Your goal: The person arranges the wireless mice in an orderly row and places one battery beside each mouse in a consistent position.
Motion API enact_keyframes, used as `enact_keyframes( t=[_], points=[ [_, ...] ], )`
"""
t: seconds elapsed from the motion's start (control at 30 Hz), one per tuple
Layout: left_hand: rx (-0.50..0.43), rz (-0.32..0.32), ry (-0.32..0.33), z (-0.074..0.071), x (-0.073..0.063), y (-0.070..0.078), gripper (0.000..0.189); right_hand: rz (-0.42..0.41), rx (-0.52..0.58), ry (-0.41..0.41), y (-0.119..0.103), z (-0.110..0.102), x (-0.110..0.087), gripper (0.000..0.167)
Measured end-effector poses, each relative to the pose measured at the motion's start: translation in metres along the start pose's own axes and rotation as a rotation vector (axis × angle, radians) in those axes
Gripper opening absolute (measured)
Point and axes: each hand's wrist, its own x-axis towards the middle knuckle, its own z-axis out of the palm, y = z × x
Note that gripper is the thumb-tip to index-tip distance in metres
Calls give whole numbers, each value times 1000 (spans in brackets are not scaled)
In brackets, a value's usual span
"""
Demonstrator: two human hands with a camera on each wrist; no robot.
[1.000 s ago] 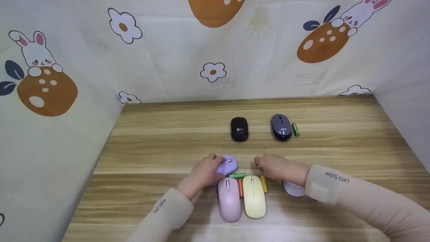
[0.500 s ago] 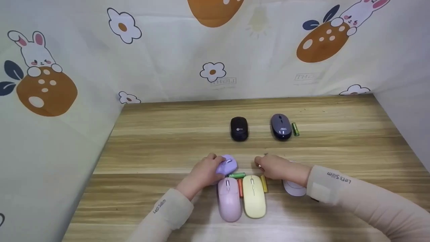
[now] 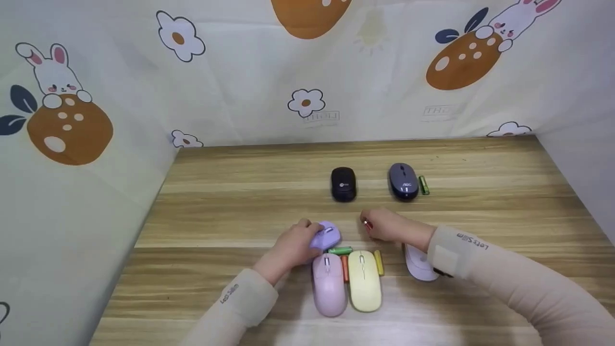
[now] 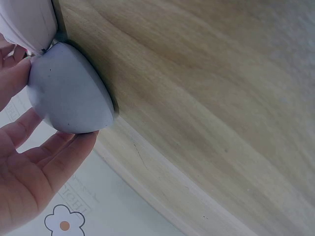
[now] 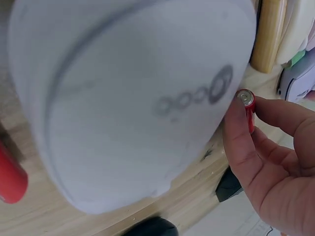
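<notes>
My left hand (image 3: 292, 244) grips the small purple mouse (image 3: 328, 234), thumb on one side and fingers on the other. In the left wrist view the fingertips touch the rounded end of that mouse (image 4: 69, 91). To its right, my right hand (image 3: 388, 226) pinches a red battery (image 5: 247, 105) between thumb and fingers, just above the table. A green battery (image 3: 340, 250) lies crosswise below the purple mouse. Under it are a pink mouse (image 3: 329, 288) and a yellow mouse (image 3: 364, 283), with an orange-red battery (image 3: 345, 269) between them and a yellow battery (image 3: 379, 263) alongside.
A white mouse (image 3: 419, 265) lies partly hidden beneath the right forearm. Farther back stand a black mouse (image 3: 343, 184) and a dark grey mouse (image 3: 403, 181), with a green battery (image 3: 424, 185) beside it. A red cylindrical object (image 5: 10, 177) shows in the right wrist view.
My right hand has shifted slightly away from me and to the left with the red battery, away from the yellow battery. The left hand and purple mouse have stayed put.
</notes>
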Motion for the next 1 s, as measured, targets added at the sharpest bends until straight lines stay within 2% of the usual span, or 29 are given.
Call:
enact_keyframes(
  t=[0.13, 0.27, 0.43, 0.67, 0.87, 1.0],
  points=[
    [4, 22, 31, 1, -1, -1, 49, 19, 34, 35, 5, -3, 13, 27],
    [7, 36, 47, 1, -2, -1, 49, 74, 91, 41, 9, -9, 23, 29],
    [10, 24, 23, 0, 0, 0, 49, 216, 164, 13, 16, -17, 34, 39],
    [5, 4, 7, 0, 1, 1, 50, 259, 174, 22, 24, -24, 46, 46],
    [2, 9, 8, 0, 1, 1, 50, 388, 370, -2, 25, -27, 54, 47],
    [-2, 10, 6, 0, 1, 0, 50, 410, 408, 36, 25, -26, 59, 46]
  ],
)
